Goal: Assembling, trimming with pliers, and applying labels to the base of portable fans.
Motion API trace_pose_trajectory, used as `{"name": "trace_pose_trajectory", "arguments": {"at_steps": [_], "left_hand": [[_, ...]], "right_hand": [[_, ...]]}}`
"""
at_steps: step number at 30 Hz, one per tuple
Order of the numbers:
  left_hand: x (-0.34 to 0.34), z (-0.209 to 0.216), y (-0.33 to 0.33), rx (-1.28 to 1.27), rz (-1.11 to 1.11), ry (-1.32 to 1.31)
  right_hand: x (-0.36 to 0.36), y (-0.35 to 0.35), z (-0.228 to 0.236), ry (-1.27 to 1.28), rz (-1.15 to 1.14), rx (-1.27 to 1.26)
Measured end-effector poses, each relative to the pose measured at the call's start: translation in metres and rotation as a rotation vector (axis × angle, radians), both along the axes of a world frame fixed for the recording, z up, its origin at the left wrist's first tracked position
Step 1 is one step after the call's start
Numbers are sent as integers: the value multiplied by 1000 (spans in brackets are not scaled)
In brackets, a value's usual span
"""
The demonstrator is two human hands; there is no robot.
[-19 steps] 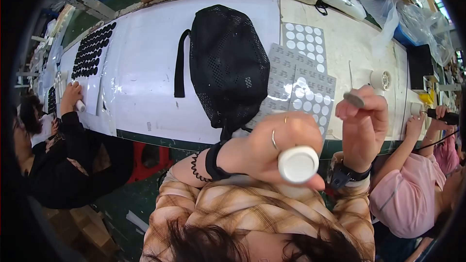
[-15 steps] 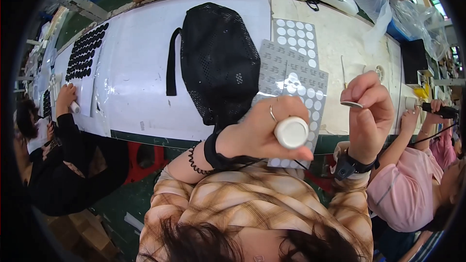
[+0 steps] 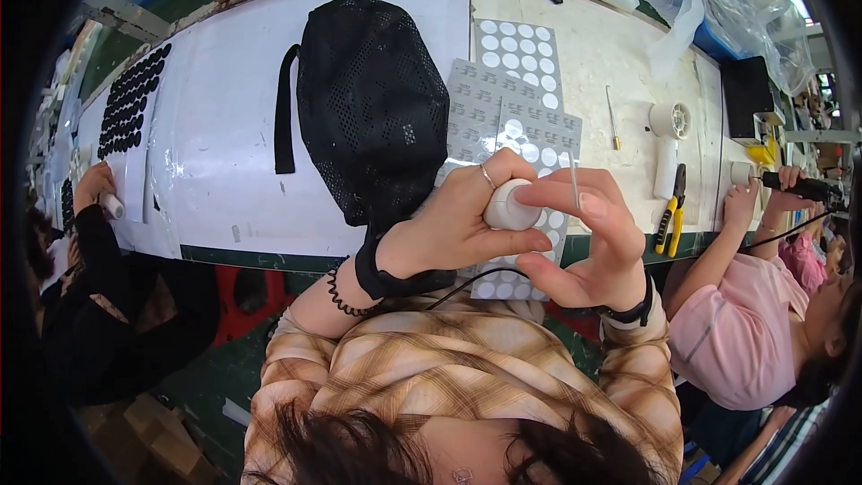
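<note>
My left hand (image 3: 444, 232) is wrapped round a white rounded plastic part (image 3: 512, 207), whose end faces up and to the right. My right hand (image 3: 597, 247) has come against that end, one finger reaching over it and the thumb below. A thin round disc (image 3: 575, 181), seen edge-on, sits between two of its fingers. Under and beyond the hands lie grey sheets (image 3: 480, 94) and a sheet of white round stickers (image 3: 517, 43). A black mesh bag (image 3: 368, 103) rests just left of them.
To the right lie a thin screwdriver (image 3: 614, 121), a white hollow round part (image 3: 670, 119), and yellow-black pliers (image 3: 671, 216). A co-worker in pink (image 3: 736, 323) handles a black tool (image 3: 799, 187) beyond them. At left, another co-worker's hand (image 3: 94, 184) is near rows of black discs (image 3: 135, 103).
My right hand has moved left with the disc and met the white part, and the disc has turned edge-on. The whole view has shifted, bringing the pliers into sight.
</note>
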State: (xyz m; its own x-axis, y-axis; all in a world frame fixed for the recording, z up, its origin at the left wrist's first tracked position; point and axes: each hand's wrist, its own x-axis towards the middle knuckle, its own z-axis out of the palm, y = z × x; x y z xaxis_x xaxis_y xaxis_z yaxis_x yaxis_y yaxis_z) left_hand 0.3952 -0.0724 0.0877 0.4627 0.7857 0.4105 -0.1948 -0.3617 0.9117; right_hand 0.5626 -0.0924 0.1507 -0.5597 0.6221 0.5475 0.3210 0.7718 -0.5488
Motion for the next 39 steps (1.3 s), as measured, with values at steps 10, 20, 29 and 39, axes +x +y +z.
{"name": "trace_pose_trajectory", "arguments": {"at_steps": [10,20,29,39], "left_hand": [[0,6,-5,40,31,36],[-2,9,-7,40,60,89],[-4,8,-6,68,69,116],[-14,6,-1,98,-45,-59]], "right_hand": [[-5,-5,-14,109,-52,106],[-4,-6,-14,19,-43,58],[3,-4,-14,166,-9,10],[10,-9,-5,616,-403,-73]]}}
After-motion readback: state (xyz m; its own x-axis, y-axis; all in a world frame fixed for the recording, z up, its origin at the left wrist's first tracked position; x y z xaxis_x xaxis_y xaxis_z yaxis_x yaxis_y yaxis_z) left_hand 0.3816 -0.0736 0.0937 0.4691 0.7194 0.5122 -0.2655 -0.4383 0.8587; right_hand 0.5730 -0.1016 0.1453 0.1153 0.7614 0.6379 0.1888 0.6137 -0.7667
